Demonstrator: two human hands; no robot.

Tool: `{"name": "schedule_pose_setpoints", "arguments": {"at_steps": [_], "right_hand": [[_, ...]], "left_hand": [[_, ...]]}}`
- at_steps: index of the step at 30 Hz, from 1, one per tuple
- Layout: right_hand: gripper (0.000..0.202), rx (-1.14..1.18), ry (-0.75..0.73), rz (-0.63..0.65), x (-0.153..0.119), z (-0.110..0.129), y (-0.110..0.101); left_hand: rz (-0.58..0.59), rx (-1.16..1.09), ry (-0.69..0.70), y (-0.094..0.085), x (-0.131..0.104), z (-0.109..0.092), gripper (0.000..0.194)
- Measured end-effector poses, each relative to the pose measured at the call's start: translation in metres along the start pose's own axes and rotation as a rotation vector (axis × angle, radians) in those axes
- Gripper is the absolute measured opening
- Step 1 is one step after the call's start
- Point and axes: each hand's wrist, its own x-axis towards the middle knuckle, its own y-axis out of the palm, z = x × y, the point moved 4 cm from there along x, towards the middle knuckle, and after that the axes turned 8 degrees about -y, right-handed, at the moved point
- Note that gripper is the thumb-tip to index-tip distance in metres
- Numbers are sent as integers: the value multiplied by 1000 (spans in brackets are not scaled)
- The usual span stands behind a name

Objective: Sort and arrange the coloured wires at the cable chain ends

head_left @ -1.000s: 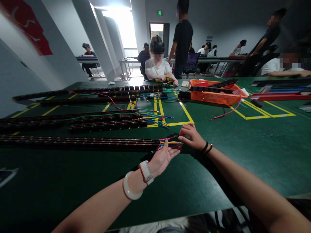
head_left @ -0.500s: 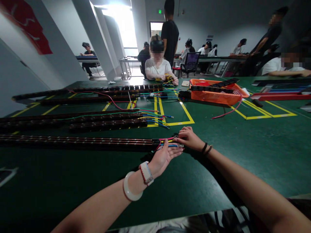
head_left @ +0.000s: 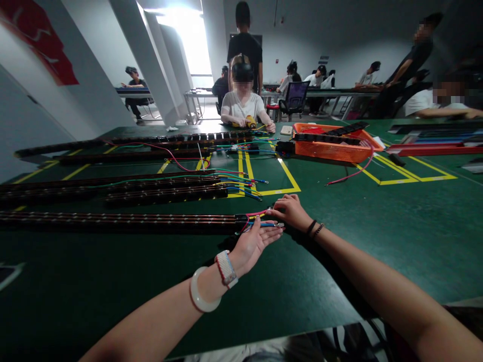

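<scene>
Along the left, a long, straight near bundle (head_left: 151, 221) is stretching across the smooth, faintly glossy green table (head_left: 113, 281), its slim brown rods running parallel and showing small pale flecks at regular intervals. Beyond it, more dark, ribbed bundles (head_left: 166, 197) are lying roughly alongside, thin coloured wires fanning from their right ends. A round, polished white bangle (head_left: 204, 290) and a woven, pale watch band (head_left: 225, 268) are circling the left wrist. The left hand (head_left: 251, 246) is turning its palm upward, fingers extended and thumb raised, gripping nothing closed. Past the far side, a person in a white top (head_left: 243, 105) is handling a yellow tool (head_left: 249, 121). The right hand (head_left: 291, 211) is curling, thumb and forefinger nearly meeting at the wire tips; whether they are fully closing on one is too small to tell. Flat yellow tape (head_left: 281, 191) is forming angular outlines behind it, and farther right an orange, perforated plastic basket (head_left: 320, 151) is holding dark segmented strips.

The near bundle's right end is lying just left of both hands. Its smooth blue wire (head_left: 266, 224), metal-tipped, is resting over the left fingers, while its pink wire (head_left: 257, 213) is reaching toward the right fingertips.
</scene>
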Motion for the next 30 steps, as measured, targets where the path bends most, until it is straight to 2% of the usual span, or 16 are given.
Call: {"name": "schedule_pose_setpoints", "arguments": {"at_steps": [7, 12, 14, 21, 25, 27, 30], "right_hand": [[39, 47, -84, -26, -8, 4, -15], [41, -59, -451, 41, -13, 27, -26], [39, -107, -523, 46, -15, 33, -27], [36, -198, -510, 40, -13, 34, -21], [39, -202, -437, 56, -12, 30, -19], [41, -200, -390, 54, -11, 27, -19], [43, -194, -364, 68, -9, 25, -18]], "left_hand": [[3, -21, 24, -3, 3, 1, 47], [56, -49, 61, -5, 6, 2, 44], [54, -52, 64, -5, 6, 2, 43], [56, -58, 43, -6, 7, 3, 43], [21, -25, 26, -6, 5, 3, 43], [12, 42, -2, -5, 3, 4, 40], [68, 232, -14, 0, 0, 6, 38]]}}
